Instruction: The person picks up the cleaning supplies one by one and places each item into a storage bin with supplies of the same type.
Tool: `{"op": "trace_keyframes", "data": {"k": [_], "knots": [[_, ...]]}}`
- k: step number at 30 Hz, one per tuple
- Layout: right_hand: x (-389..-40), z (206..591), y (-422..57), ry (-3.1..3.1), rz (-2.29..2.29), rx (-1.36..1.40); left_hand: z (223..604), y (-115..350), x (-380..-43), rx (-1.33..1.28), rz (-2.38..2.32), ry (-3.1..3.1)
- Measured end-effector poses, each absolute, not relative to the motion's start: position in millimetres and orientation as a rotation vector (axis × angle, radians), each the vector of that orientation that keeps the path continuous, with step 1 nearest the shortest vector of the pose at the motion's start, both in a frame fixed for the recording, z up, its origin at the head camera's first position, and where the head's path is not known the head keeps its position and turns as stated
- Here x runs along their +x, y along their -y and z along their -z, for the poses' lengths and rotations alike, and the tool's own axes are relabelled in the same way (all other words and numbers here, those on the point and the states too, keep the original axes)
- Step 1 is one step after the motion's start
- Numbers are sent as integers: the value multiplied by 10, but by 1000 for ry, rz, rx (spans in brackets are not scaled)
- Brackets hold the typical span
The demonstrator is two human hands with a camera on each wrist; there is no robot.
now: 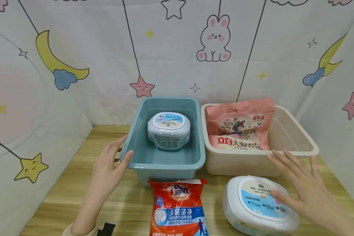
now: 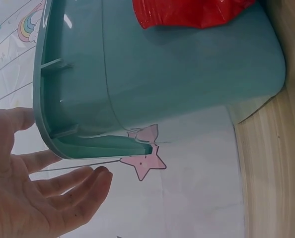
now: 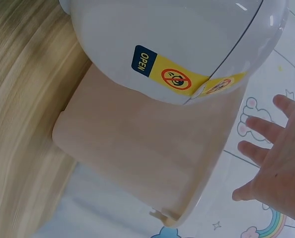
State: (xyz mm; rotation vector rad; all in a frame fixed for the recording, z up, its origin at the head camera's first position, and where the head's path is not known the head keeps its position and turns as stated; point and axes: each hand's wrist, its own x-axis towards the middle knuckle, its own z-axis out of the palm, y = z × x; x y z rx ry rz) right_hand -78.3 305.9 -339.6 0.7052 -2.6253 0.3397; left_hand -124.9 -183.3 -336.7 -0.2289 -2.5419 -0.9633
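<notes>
A white fabric backdrop printed with stars, moons and a rabbit (image 1: 115,108) rises to the left of and beyond both hands, and a light wood-grain tabletop (image 1: 62,196) lies beneath them. The left hand (image 1: 109,168) is released, fingers loosely extended and thumb apart, at the near left corner of a blue-green rectangular plastic bin (image 1: 168,166); whether it touches the rim, I cannot tell. Inside that bin, to the right of the left hand, sits a white oval plastic tub with a blue-and-cream lid label (image 1: 168,131). Between the hands, nearer the person, lies a red plastic detergent bag with a blue band (image 1: 178,209). Farther off, between the hands, a beige rectangular plastic bin (image 1: 236,165) holds a pink floral plastic bag (image 1: 242,126), leaning on its left side. The right hand (image 1: 305,180) is released too, fingers spread, near the beige bin's front rim. Just left of and below it stands a larger-looking white rounded plastic tub (image 1: 261,205), its lid shut.
</notes>
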Motion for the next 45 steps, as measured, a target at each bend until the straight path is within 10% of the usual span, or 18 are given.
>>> {"op": "trace_keyframes", "data": {"k": [45], "knots": [[-609, 3534, -2991, 2732, -355, 749, 3400, 1941, -1210, -134, 1111, 2514]]}}
